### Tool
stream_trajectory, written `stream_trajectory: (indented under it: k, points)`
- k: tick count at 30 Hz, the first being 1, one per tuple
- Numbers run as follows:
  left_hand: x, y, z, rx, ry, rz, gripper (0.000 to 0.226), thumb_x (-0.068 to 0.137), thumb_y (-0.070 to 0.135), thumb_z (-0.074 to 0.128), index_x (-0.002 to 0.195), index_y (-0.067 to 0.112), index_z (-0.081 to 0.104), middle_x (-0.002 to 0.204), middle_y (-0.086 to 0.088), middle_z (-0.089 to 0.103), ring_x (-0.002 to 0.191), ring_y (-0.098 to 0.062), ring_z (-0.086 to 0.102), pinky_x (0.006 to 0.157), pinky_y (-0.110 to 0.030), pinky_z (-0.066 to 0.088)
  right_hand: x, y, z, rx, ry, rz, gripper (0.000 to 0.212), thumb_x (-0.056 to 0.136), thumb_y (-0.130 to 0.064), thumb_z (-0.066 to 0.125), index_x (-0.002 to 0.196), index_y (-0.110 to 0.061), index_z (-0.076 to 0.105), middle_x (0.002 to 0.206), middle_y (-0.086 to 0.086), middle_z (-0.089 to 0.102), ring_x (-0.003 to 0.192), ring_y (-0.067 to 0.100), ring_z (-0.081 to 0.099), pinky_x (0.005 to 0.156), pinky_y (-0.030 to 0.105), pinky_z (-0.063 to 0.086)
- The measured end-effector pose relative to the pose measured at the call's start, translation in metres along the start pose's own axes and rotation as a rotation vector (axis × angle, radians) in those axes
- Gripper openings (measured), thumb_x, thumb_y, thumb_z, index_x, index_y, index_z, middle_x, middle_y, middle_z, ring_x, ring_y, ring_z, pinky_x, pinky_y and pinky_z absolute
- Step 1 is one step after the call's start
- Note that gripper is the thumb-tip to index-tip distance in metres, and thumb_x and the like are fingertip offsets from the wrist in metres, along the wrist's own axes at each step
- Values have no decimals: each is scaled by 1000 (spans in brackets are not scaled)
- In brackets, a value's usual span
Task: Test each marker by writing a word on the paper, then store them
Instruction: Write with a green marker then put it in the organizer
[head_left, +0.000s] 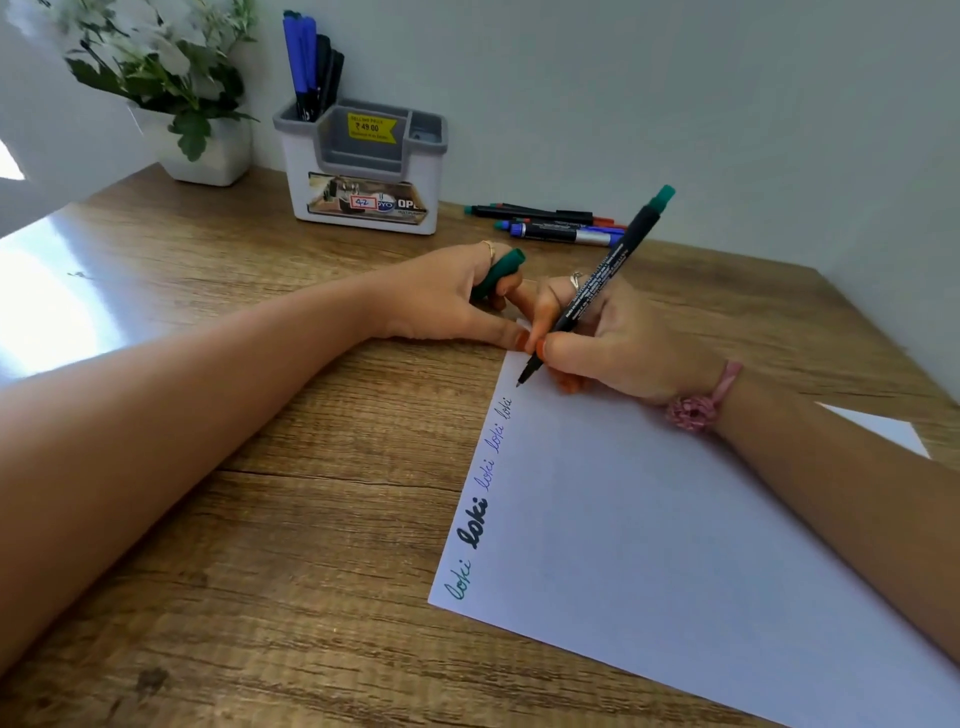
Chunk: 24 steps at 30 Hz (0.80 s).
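Grey-rimmed organizer (363, 171) holds blue and black markers (311, 67) in its left compartment. I see my right hand (613, 338) gripping a green-ended marker (597, 291), tip on the paper (675, 545). My left hand (447, 301) curls around the green cap (498, 273), thumb pressing the paper's corner. Loose markers (550, 223) lie on the wooden desk (260, 519) near the wall.
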<state>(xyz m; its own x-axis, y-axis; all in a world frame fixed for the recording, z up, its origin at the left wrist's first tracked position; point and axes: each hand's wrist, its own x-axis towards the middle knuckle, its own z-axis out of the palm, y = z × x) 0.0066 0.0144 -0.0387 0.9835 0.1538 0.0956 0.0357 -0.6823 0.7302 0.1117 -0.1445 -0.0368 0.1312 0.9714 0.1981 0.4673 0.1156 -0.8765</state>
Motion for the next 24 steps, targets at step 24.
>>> stream_trajectory:
  k: [24]
  points:
    - [-2, 4, -1, -9, -17, -21, 36, 72, 32, 75, 83, 16, 44, 79, -1, 51, 73, -14, 45, 69, -27, 40, 4, -2, 4, -41, -16, 5, 9, 73, -3, 57, 67, -10, 58, 56, -9, 54, 44, 8, 50, 42, 19, 43]
